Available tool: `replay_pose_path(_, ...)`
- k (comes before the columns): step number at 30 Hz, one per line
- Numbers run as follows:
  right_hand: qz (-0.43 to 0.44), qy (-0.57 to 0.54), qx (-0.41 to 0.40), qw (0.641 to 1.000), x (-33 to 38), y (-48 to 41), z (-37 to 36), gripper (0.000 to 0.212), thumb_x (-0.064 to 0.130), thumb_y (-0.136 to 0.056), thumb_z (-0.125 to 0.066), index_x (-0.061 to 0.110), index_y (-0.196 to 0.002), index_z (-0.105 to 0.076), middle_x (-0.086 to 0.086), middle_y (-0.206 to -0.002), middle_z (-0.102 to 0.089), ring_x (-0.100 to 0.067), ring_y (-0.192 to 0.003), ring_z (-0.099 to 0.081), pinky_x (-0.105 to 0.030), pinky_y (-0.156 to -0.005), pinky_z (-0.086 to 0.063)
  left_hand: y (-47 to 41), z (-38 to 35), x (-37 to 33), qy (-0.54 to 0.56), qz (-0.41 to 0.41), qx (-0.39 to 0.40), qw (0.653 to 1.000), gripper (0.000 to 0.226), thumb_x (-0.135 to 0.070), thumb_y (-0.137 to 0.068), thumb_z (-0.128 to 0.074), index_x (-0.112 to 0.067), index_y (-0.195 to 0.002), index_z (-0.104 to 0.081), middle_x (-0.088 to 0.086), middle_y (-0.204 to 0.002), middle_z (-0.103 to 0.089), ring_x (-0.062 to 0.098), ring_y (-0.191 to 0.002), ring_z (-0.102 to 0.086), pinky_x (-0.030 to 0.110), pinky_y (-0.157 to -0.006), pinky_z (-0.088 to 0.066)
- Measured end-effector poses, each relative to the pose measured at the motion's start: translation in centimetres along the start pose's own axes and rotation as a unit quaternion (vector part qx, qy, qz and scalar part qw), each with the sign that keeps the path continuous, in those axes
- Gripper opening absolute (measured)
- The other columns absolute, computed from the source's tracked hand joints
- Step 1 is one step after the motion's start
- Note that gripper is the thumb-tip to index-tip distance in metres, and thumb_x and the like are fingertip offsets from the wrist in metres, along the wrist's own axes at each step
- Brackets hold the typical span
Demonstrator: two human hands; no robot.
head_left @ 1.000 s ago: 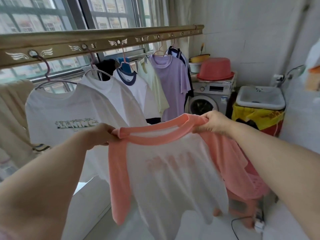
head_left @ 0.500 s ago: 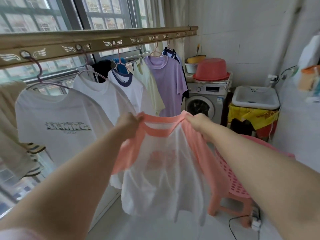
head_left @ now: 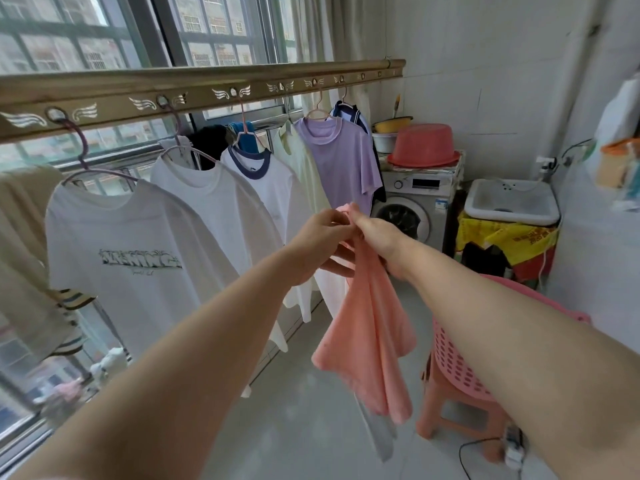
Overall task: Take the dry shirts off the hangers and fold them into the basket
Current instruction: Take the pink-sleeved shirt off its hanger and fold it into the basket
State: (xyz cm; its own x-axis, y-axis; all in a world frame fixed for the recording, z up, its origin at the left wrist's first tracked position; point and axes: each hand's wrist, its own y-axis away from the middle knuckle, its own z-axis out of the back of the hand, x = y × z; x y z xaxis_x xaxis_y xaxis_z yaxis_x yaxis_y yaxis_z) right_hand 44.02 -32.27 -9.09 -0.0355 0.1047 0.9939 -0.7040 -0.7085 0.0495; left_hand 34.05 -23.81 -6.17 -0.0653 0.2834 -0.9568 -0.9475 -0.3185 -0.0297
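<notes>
A pink-and-white shirt (head_left: 367,327) hangs folded lengthwise from both my hands, which meet at its top in mid-air. My left hand (head_left: 320,242) and my right hand (head_left: 375,237) each pinch the shoulder edge, touching one another. The pink perforated basket (head_left: 453,362) stands on a pink stool (head_left: 450,407) below my right forearm, partly hidden by it. Several shirts stay on hangers along the golden rail (head_left: 207,88): a white printed one (head_left: 131,258), a plain white one (head_left: 214,209), a navy-collared one (head_left: 273,188) and a purple one (head_left: 339,164).
A washing machine (head_left: 415,206) with a red basin (head_left: 424,145) on top stands at the back. A white sink (head_left: 510,200) is right of it. A cable and power strip (head_left: 512,448) lie on the floor by the stool. Windows line the left.
My hands have come together, bringing the two shoulders of the pink shirt to meet, so it now hangs folded in half instead of spread wide.
</notes>
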Motion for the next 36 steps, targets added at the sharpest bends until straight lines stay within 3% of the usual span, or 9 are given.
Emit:
replay_pose_path(4,0.002,-0.022,0.080,0.997,-0.5,0.5,1.1,0.039,0.049,-0.082,-0.067,0.017,-0.102,-0.069,-0.003,-0.101,-0.072,-0.022,-0.105,-0.065,-0.039,-0.099,-0.047,-0.2,0.9,-0.2,-0.083,-0.016,0.006,0.996,0.043,0.008,-0.086,-0.037,-0.013,-0.113,-0.063,0.010,-0.086,-0.063,0.023,-0.072,-0.063,0.036,-0.060,-0.057)
replay_pose_path(7,-0.003,-0.002,0.100,0.995,-0.7,0.6,1.6,0.015,0.015,-0.087,-0.065,0.013,-0.101,-0.068,-0.003,-0.089,-0.071,-0.022,-0.089,-0.065,-0.034,-0.081,-0.050,-0.9,2.1,0.4,-0.192,-0.074,-0.084,0.975,0.048,0.001,-0.082,-0.053,-0.028,-0.119,-0.062,-0.002,-0.079,-0.060,0.017,-0.076,-0.055,0.032,-0.067,-0.049)
replay_pose_path(9,-0.014,0.016,0.091,0.996,-0.4,0.9,1.5,0.026,-0.001,-0.085,-0.054,0.014,-0.101,-0.068,-0.006,-0.084,-0.068,-0.021,-0.080,-0.061,-0.030,-0.071,-0.048,-1.3,3.2,1.0,-0.207,-0.079,-0.099,0.970,0.059,-0.015,-0.081,-0.068,-0.035,-0.133,-0.049,-0.002,-0.098,-0.058,0.017,-0.091,-0.055,0.032,-0.080,-0.050)
replay_pose_path(12,-0.003,-0.014,0.126,0.992,0.0,1.2,1.0,0.034,-0.003,-0.087,-0.049,0.012,-0.110,-0.069,-0.013,-0.095,-0.068,-0.022,-0.082,-0.061,-0.030,-0.072,-0.050,-0.9,4.3,1.6,-0.157,-0.019,0.007,0.987,0.089,-0.027,-0.066,-0.084,-0.039,-0.141,-0.036,0.000,-0.131,-0.044,0.016,-0.120,-0.047,0.035,-0.104,-0.042)
replay_pose_path(14,0.006,-0.008,0.143,0.990,0.1,1.1,0.7,0.036,0.003,-0.084,-0.054,0.012,-0.116,-0.067,-0.015,-0.103,-0.068,-0.024,-0.087,-0.063,-0.034,-0.081,-0.051,-0.7,4.2,1.8,-0.156,0.002,0.060,0.986,0.080,-0.033,-0.056,-0.087,-0.030,-0.129,-0.052,0.001,-0.124,-0.058,0.018,-0.115,-0.057,0.034,-0.102,-0.046)
replay_pose_path(19,0.026,0.193,0.076,0.978,-0.3,1.3,0.9,0.027,0.001,-0.072,-0.052,0.022,-0.084,-0.064,-0.005,-0.087,-0.062,-0.019,-0.081,-0.057,-0.034,-0.075,-0.047,-1.5,4.5,1.9,-0.281,-0.043,-0.047,0.958,0.025,-0.010,-0.069,-0.082,-0.013,-0.081,-0.061,-0.002,-0.074,-0.060,0.015,-0.073,-0.056,0.026,-0.067,-0.047)
replay_pose_path(24,-0.027,0.348,0.083,0.934,-2.2,1.6,1.9,0.011,0.013,-0.070,-0.059,0.012,-0.074,-0.069,-0.004,-0.077,-0.064,-0.018,-0.076,-0.059,-0.032,-0.071,-0.048,-1.6,5.9,0.5,-0.377,-0.076,-0.064,0.921,0.025,-0.011,-0.069,-0.080,-0.003,-0.081,-0.060,0.006,-0.077,-0.059,0.019,-0.071,-0.052,0.034,-0.066,-0.046)
replay_pose_path(29,-0.032,0.355,0.080,0.931,-3.0,1.8,1.8,0.023,0.015,-0.070,-0.055,0.011,-0.087,-0.070,-0.001,-0.081,-0.065,-0.016,-0.080,-0.061,-0.029,-0.074,-0.050,-1.3,6.8,-0.3,-0.418,-0.062,-0.071,0.904,0.023,-0.010,-0.070,-0.079,-0.011,-0.072,-0.056,0.001,-0.070,-0.054,0.016,-0.065,-0.048,0.026,-0.056,-0.040)
replay_pose_path(36,-0.029,0.388,0.102,0.916,-3.3,2.3,1.3,0.032,0.018,-0.074,-0.060,0.019,-0.105,-0.066,0.001,-0.097,-0.068,-0.016,-0.088,-0.065,-0.030,-0.081,-0.054,-1.2,8.0,-0.5,-0.417,-0.062,-0.107,0.900,0.029,-0.011,-0.071,-0.079,-0.020,-0.065,-0.052,0.000,-0.072,-0.056,0.019,-0.070,-0.052,0.031,-0.066,-0.046)
